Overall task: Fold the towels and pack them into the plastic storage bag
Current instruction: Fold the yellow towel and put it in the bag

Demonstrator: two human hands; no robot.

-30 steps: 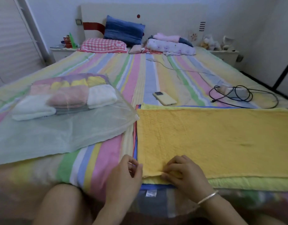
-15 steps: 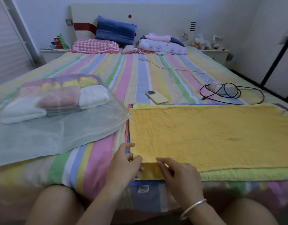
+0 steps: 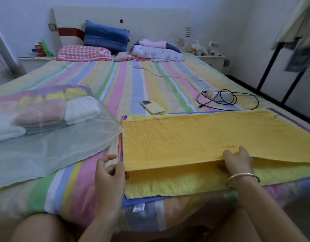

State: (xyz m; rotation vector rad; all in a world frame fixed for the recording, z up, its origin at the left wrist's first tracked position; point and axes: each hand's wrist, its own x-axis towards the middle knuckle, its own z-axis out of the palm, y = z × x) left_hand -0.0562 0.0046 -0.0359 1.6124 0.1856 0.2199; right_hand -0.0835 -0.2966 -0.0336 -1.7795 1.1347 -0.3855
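pinching fingers [image 3: 242,151] of left hand [image 3: 109,173] and right hand [image 3: 238,162] hold up the textured yellow towel's [image 3: 203,137] edge.

On the bed [image 3: 126,81]: at left, bag [image 3: 45,154] with folded towels [image 3: 42,116] inside its far end; at right, towel [image 3: 203,137] spread atop a stack [image 3: 168,184] along the near edge. The bag's corner touches the stack. Just behind the towel, phone [image 3: 152,107]; farther right, cable [image 3: 245,109]. At the far end, pillows [image 3: 84,53].

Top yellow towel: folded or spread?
Spread, not yet folded. The yellow towel lies full length on the towels below; left hand and right hand pinch its near edge, slightly raised.
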